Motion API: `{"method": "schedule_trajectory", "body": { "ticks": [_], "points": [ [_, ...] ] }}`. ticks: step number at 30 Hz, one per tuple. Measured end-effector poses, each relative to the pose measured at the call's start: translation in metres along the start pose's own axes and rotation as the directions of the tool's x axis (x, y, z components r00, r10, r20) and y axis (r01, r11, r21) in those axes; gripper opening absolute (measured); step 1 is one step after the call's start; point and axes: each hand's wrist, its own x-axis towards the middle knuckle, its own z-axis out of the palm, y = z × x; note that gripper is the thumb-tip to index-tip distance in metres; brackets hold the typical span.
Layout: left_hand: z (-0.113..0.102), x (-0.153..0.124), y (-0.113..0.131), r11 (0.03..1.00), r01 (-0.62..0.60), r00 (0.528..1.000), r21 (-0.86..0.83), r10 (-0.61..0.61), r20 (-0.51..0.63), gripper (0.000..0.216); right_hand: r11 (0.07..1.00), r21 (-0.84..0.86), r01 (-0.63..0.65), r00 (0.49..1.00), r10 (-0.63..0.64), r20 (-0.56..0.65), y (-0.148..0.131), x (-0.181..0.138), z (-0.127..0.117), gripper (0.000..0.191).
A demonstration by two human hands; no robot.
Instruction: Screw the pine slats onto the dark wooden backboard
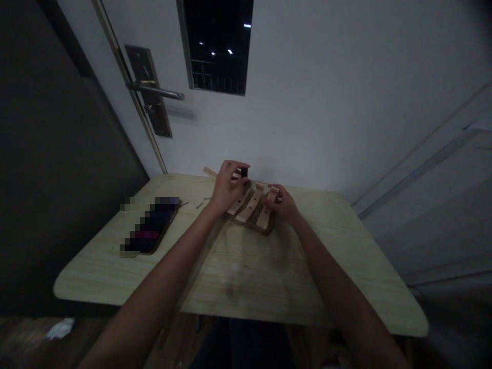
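My left hand [227, 188] is closed, with thumb and fingers pinching a small black block [244, 172] held upright at the back of a brown wooden board [262, 230]. Several pale wooden strips [249, 207] with dark spots lie side by side across this board. My right hand [283, 204] grips the rightmost strip [264, 219] at its far end, fingers bent around it at the board's right edge. Part of the board and strips is hidden under both hands. Behind my left hand, another pale wooden stick [209, 172] pokes out to the left.
A few dark screws or nails [199, 206] lie left of the board. Farther left is a phone [156, 230], partly pixelated, on the pale wooden table [230, 277]. A white door [307, 102] with a metal handle [161, 92] and dark window rises behind the table.
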Motion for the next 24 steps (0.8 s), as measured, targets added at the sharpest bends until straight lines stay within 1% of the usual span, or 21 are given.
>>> {"method": "schedule_trajectory", "body": {
  "ticks": [3,4,5,6,7,8,9,10,12,13,14,15,17,18,21,22,24],
  "points": [
    [-0.006,0.006,-0.003,0.999,-0.022,0.995,0.030,0.019,0.093,0.027,0.987,-0.161,-0.006,0.991,0.027,0.130,-0.012,-0.002,-0.013,0.052],
    [-0.008,0.009,-0.004,0.999,-0.029,0.991,0.041,0.023,0.133,0.028,0.979,-0.205,-0.022,0.983,0.059,0.175,-0.017,-0.002,-0.019,0.052],
    [-0.010,0.012,-0.003,0.997,-0.038,0.985,0.060,0.027,0.170,0.029,0.970,-0.240,-0.044,0.967,0.101,0.233,-0.022,-0.002,-0.024,0.051],
    [-0.012,0.015,-0.002,0.996,-0.044,0.980,0.079,0.027,0.195,0.031,0.960,-0.278,-0.044,0.947,0.129,0.295,-0.028,-0.003,-0.029,0.052],
    [-0.013,0.017,-0.001,0.994,-0.048,0.975,0.096,0.026,0.223,0.032,0.949,-0.313,-0.031,0.933,0.140,0.331,-0.035,-0.003,-0.033,0.053],
    [-0.013,0.019,0.001,0.992,-0.053,0.970,0.111,0.024,0.243,0.033,0.946,-0.325,-0.005,0.923,0.129,0.361,-0.043,-0.003,-0.036,0.054],
    [-0.013,0.021,0.002,0.992,-0.055,0.964,0.114,0.023,0.264,0.035,0.954,-0.296,0.047,0.908,0.082,0.410,-0.051,-0.003,-0.037,0.058],
    [-0.012,0.022,0.004,0.992,-0.055,0.960,0.110,0.022,0.280,0.036,0.959,-0.267,0.094,0.907,0.028,0.421,-0.060,-0.001,-0.037,0.063],
    [-0.009,0.023,0.005,0.993,-0.061,0.953,0.099,0.028,0.302,0.037,0.953,-0.279,0.118,0.942,-0.019,0.334,-0.075,0.005,-0.032,0.064],
    [-0.008,0.023,0.004,0.993,-0.067,0.953,0.101,0.034,0.303,0.038,0.952,-0.285,0.108,0.968,-0.036,0.247,-0.080,0.009,-0.028,0.061],
    [-0.007,0.023,0.004,0.991,-0.075,0.953,0.110,0.039,0.300,0.037,0.954,-0.278,0.116,0.983,-0.069,0.173,-0.084,0.014,-0.022,0.058],
    [-0.007,0.024,0.003,0.989,-0.083,0.955,0.121,0.044,0.295,0.036,0.952,-0.265,0.152,0.984,-0.121,0.131,-0.086,0.019,-0.015,0.054],
    [-0.008,0.026,0.000,0.987,-0.089,0.955,0.132,0.047,0.292,0.034,0.943,-0.224,0.245,0.967,-0.220,0.130,-0.087,0.029,-0.002,0.048],
    [-0.010,0.027,-0.001,0.989,-0.088,0.954,0.123,0.049,0.296,0.033,0.936,-0.215,0.278,0.960,-0.260,0.108,-0.086,0.033,0.004,0.044],
    [-0.019,0.028,-0.006,0.998,-0.052,0.947,0.036,0.038,0.319,0.033,0.922,-0.210,0.326,0.945,-0.317,0.078,-0.084,0.040,0.016,0.021],
    [-0.023,0.026,-0.008,1.000,-0.007,0.947,-0.001,0.007,0.320,0.036,0.918,-0.206,0.338,0.941,-0.328,0.081,-0.083,0.041,0.017,0.015],
    [-0.031,0.020,-0.013,0.987,0.130,0.950,-0.097,-0.096,0.296,0.045,0.917,-0.193,0.350,0.937,-0.339,0.088,-0.083,0.041,0.018,0.010]
  ]
}}
